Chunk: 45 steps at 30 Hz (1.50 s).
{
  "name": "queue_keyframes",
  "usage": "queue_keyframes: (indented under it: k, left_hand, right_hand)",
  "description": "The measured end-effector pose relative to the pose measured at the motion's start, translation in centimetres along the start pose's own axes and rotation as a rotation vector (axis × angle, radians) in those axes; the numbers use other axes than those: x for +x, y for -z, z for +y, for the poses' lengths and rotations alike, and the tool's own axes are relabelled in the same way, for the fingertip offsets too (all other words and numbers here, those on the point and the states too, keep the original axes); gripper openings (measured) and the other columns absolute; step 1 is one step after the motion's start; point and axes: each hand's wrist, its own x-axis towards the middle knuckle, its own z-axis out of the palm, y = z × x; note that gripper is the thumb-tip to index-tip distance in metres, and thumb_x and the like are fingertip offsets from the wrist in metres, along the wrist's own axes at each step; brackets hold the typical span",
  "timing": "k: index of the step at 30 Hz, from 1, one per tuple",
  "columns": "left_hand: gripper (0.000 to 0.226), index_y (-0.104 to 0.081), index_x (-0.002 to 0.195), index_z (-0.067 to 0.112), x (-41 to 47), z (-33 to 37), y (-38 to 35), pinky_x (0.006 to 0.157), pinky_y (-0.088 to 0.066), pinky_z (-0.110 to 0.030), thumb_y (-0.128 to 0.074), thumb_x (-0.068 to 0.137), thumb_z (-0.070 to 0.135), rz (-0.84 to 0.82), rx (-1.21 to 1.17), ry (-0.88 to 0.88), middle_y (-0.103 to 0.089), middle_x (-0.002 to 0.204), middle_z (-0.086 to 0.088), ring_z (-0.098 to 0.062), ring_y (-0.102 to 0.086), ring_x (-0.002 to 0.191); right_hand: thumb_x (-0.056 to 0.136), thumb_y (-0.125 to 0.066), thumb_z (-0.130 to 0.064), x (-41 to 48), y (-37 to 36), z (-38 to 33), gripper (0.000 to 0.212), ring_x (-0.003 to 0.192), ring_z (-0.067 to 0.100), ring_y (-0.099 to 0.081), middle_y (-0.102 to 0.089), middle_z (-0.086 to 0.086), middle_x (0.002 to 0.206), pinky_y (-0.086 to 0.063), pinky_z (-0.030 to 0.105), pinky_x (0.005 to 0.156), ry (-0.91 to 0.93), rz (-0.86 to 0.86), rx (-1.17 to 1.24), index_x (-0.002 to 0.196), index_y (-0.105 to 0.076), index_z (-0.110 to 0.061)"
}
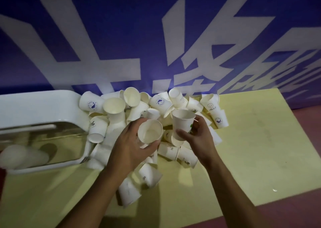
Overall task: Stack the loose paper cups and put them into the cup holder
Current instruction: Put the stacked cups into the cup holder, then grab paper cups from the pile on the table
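- We are gripping a tilted paper cup (pixel 150 132) in our left hand (pixel 128 148).
- We are gripping an upright paper cup (pixel 182 123) in our right hand (pixel 198 139), just beside it.
- Loose cups (pixel 160 103) are lying heaped on the yellow table (pixel 251 141), against the white cup holder (pixel 40 108).

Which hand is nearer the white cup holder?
Left. The left hand, gripping a cup, is just right of the cup holder; the right hand, gripping another cup, is farther right.
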Motion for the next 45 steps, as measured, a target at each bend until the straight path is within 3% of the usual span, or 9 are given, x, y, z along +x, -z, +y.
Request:
queue_keyframes:
  k: [5,9,13,18,22,30,37,41,45]
  left_hand:
    - [0.072,-0.059,0.133,0.031,-2.9,-3.1,6.6,0.081,-0.041,-0.002,-0.079,0.073,0.065,0.015,-0.030,0.011,-0.061,0.120,0.021,0.003,-0.058,0.105]
    - [0.068,-0.059,0.130,0.038,-6.0,-6.9,13.3,0.081,-0.044,-0.004,-0.082,0.072,0.063,0.054,-0.095,0.015,-0.057,0.119,0.034,0.006,-0.059,0.109]
    - [0.068,-0.058,0.131,0.034,-8.8,-11.1,19.6,0.083,-0.046,-0.007,-0.086,0.072,0.052,0.104,-0.106,0.032,-0.061,0.124,0.023,0.002,-0.060,0.112]
    - [0.077,-0.058,0.134,0.028,-11.7,-17.2,25.9,0.086,-0.050,-0.013,-0.083,0.071,0.064,0.160,-0.049,0.102,-0.061,0.127,0.020,-0.002,-0.061,0.113]
    - [0.073,-0.061,0.132,0.023,-12.7,-20.0,29.5,0.085,-0.043,-0.006,-0.094,0.068,0.038,0.231,-0.029,0.121,-0.062,0.126,0.019,0.005,-0.057,0.112]
    - [0.069,-0.062,0.130,0.019,-11.9,-23.4,31.2,0.093,-0.050,-0.022,-0.095,0.070,0.023,0.320,-0.032,0.090,-0.062,0.126,0.010,-0.003,-0.058,0.118]
    - [0.065,-0.065,0.128,0.014,-10.8,-25.7,29.8,0.091,-0.038,-0.003,-0.095,0.071,0.021,0.287,-0.005,0.078,-0.060,0.123,0.011,0.015,-0.052,0.112]
    - [0.068,-0.065,0.130,0.014,-9.9,-27.0,28.9,0.090,-0.036,0.000,-0.095,0.070,0.026,0.223,0.020,0.123,-0.062,0.125,0.006,0.004,-0.052,0.108]
    - [0.070,-0.064,0.131,0.016,-8.9,-27.8,28.0,0.089,-0.051,-0.027,-0.094,0.069,0.031,0.174,0.040,0.203,-0.064,0.129,0.001,-0.018,-0.061,0.113]
  right_hand:
    - [0.076,-0.088,-0.040,-4.1,-6.3,-1.7,0.065,0.108,0.000,-0.060,-0.066,-0.023,0.121,-0.052,0.030,0.083,0.139,-0.039,-0.193,0.132,-0.054,-0.039]
    - [0.080,-0.082,-0.039,-7.0,-13.7,-3.4,0.060,0.105,0.009,-0.063,-0.067,-0.022,0.121,-0.053,0.034,0.078,0.214,-0.093,-0.188,0.134,-0.055,-0.039]
    - [0.086,-0.082,-0.021,-9.5,-21.5,-4.3,0.054,0.110,0.010,-0.064,-0.068,-0.016,0.122,-0.056,0.045,0.088,0.231,-0.143,-0.164,0.131,-0.058,-0.038]
    - [0.081,-0.086,-0.020,-11.9,-30.2,-4.4,0.058,0.114,0.010,-0.063,-0.066,-0.015,0.125,-0.055,0.043,0.093,0.242,-0.174,-0.135,0.129,-0.057,-0.036]
    - [0.078,-0.088,-0.016,-13.0,-34.6,-4.3,0.059,0.108,0.012,-0.065,-0.066,-0.012,0.121,-0.057,0.040,0.090,0.256,-0.188,-0.122,0.124,-0.056,-0.036]
    - [0.074,-0.090,-0.021,-13.8,-37.4,-4.0,0.071,0.121,0.013,-0.060,-0.060,-0.018,0.128,-0.052,0.029,0.094,0.334,-0.161,-0.135,0.125,-0.050,-0.049]
    - [0.074,-0.092,-0.017,-13.6,-37.5,-3.0,0.085,0.128,0.009,-0.055,-0.055,-0.017,0.137,-0.049,0.018,0.096,0.369,-0.101,-0.211,0.130,-0.042,-0.056]
    - [0.074,-0.092,-0.018,-13.5,-37.9,-2.9,0.086,0.125,0.007,-0.056,-0.055,-0.025,0.133,-0.048,0.015,0.093,0.386,-0.090,-0.262,0.127,-0.040,-0.061]
    - [0.074,-0.091,-0.019,-13.3,-38.7,-2.6,0.080,0.124,0.004,-0.056,-0.054,-0.027,0.130,-0.048,0.019,0.095,0.405,-0.096,-0.294,0.131,-0.043,-0.047]
